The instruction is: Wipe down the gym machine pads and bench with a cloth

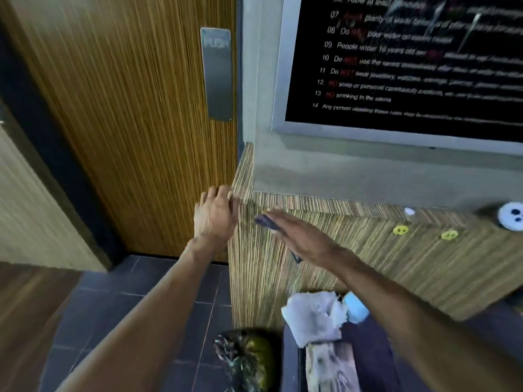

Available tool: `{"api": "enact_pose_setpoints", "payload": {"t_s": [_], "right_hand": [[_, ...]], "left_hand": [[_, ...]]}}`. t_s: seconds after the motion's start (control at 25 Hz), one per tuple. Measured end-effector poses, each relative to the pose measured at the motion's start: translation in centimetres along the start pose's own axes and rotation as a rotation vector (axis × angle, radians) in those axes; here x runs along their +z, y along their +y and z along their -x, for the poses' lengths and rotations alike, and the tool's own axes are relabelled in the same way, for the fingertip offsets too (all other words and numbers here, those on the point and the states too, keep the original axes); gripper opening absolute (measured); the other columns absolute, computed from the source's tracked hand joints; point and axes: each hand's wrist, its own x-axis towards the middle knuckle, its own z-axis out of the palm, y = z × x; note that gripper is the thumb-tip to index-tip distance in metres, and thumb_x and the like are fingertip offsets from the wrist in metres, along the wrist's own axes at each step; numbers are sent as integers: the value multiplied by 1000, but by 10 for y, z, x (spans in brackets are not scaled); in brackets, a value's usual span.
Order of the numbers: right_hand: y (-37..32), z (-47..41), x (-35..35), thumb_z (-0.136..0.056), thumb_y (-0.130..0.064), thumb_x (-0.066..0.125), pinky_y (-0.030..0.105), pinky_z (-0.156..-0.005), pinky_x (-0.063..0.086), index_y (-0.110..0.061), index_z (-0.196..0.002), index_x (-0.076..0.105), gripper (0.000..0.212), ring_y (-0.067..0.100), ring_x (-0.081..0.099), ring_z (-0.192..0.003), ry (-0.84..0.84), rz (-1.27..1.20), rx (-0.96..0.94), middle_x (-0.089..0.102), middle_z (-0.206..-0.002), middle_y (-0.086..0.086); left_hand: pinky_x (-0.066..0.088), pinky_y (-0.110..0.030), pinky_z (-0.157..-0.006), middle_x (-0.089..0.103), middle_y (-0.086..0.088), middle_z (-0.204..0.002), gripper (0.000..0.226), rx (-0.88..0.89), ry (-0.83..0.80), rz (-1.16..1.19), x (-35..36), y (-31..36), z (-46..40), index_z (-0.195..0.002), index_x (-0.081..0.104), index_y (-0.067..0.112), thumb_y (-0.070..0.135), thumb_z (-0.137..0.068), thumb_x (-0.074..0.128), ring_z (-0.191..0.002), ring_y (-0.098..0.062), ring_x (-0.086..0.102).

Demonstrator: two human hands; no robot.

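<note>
My left hand [216, 216] rests on the corner of a striped wooden counter [368, 258], fingers curled over its edge, holding nothing. To its right, my right hand [302, 236] lies flat against the counter's front face with a dark blue cloth [266, 222] pressed under the palm; the cloth shows beyond the fingertips and below the wrist. No gym machine pad or bench is in view.
A wooden door [135, 123] with a metal push plate [218, 75] stands at the left. A framed black rules board [410, 66] hangs above the counter. A white rag [311, 318], a light blue object [356, 306] and a dark bundle [249, 357] lie below, on dark floor tiles [119, 306].
</note>
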Motion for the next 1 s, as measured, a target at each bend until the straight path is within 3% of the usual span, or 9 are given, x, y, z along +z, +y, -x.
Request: {"api": "enact_pose_setpoints", "payload": {"t_s": [0.08,0.16,0.24,0.32,0.44,0.56,0.68,0.84,1.0], "right_hand": [[27,-40,-25,-104,-25,43,41,-114,34,-27,-157,11,62,20,20,-150,-49,142,-96,5,-167,3],[53,-74,-39,-103,-19,45,40,-118,20,-21,-157,13,62,21,6,-153,-59,302,-221,7,-167,6],[77,-98,-40,-101,-13,51,41,-122,18,-15,-156,20,63,24,8,-152,-64,420,-374,15,-165,12],[93,-107,-33,-104,-21,45,40,-124,14,-14,-156,16,60,23,4,-153,-133,485,-493,12,-165,11],[100,-116,-27,-107,-39,25,33,-126,0,-15,-158,1,62,13,-11,-153,-251,435,-525,-6,-167,1],[96,-116,-34,-105,-46,31,35,-127,1,-13,-158,-3,71,12,-12,-153,-295,393,-541,-11,-167,2],[85,-109,-36,-102,-52,32,29,-126,-6,-11,-157,-6,78,11,-14,-153,-242,351,-519,-14,-166,4],[85,-101,-16,-103,-47,36,27,-125,-4,-10,-157,1,75,12,-11,-154,-232,340,-521,-8,-166,6],[87,-111,-19,-103,-44,38,31,-127,1,-6,-157,8,72,16,-4,-155,-225,323,-549,0,-167,9]], "left_hand": [[36,-54,-107,47,-16,-142,46,46,-109,-53,15,4,-49,-139,43,13,39,-104,27,-132,-38,43],[22,-53,-120,26,-14,-161,54,103,-222,-89,37,-3,-83,-151,28,13,41,-105,19,-150,-33,21],[11,-49,-125,8,-9,-167,58,142,-306,-124,61,-16,-100,-157,13,13,40,-105,14,-155,-26,4],[5,-48,-125,0,-1,-167,61,150,-348,-126,75,-27,-103,-158,8,18,42,-102,9,-155,-22,-4],[7,-49,-125,-2,7,-167,67,148,-311,-97,86,-34,-107,-158,9,26,46,-94,4,-154,-18,-4],[8,-50,-125,-2,8,-167,67,150,-305,-73,87,-35,-108,-158,9,28,46,-93,4,-154,-17,-3],[8,-50,-126,-6,8,-166,69,169,-323,-55,85,-36,-108,-158,6,27,46,-91,5,-154,-18,-5],[9,-48,-125,-4,7,-166,78,198,-301,-44,87,-40,-107,-158,8,27,56,-87,-6,-154,-16,-2],[11,-50,-125,-2,8,-166,75,179,-307,-21,90,-39,-115,-157,11,27,55,-90,-3,-154,-16,0]]}}
